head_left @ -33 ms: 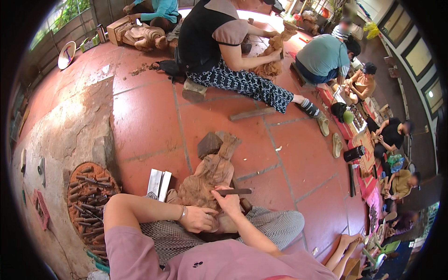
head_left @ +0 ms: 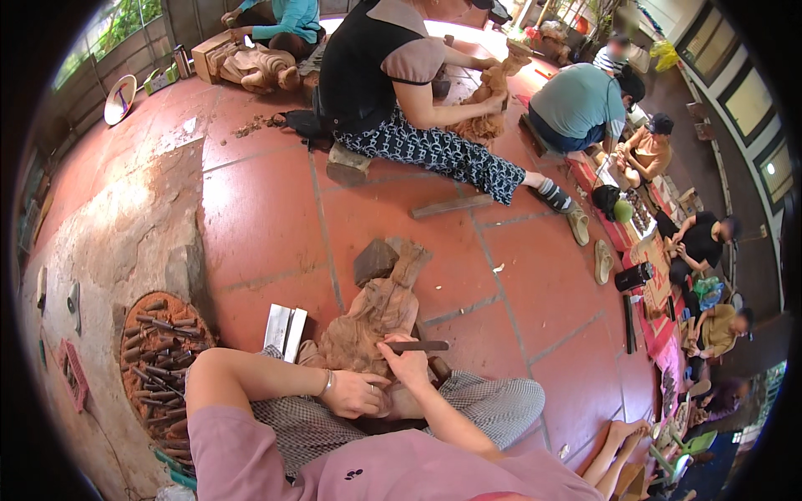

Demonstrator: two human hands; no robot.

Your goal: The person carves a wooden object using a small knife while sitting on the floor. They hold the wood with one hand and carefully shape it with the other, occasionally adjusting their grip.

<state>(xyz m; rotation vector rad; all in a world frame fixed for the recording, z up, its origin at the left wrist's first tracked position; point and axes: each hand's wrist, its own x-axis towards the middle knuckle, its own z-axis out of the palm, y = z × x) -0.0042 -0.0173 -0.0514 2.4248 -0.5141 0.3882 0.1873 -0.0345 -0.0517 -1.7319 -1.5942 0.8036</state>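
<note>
In the head view you sit on a floor of large red-brown glazed tiles (head_left: 267,217) with pale grout lines; to your left the tiling gives way to a rough, grey, worn patch of bare concrete (head_left: 125,242). The room is an open workshop, with other people seated on the floor ahead and along the right side, each bent over their own wood.

Across your lap and onto the tiles lies the pale brown carved wooden figure (head_left: 376,321), its surface ridged and fibrous with cut marks, its far end meeting a darker squared block of wood (head_left: 374,260). Your left hand (head_left: 355,394) rests against the near end of the figure, fingers curled together on the wood, a ring and a bracelet showing. Your right hand (head_left: 405,363) has its fingers clamped on a dark, slim, straight carving tool (head_left: 418,345) laid flat across the figure.

Just left of the figure lie two flat white rectangular blocks (head_left: 284,327). Further left, a round shallow woven tray (head_left: 134,321) holds many dark chisels.
</note>
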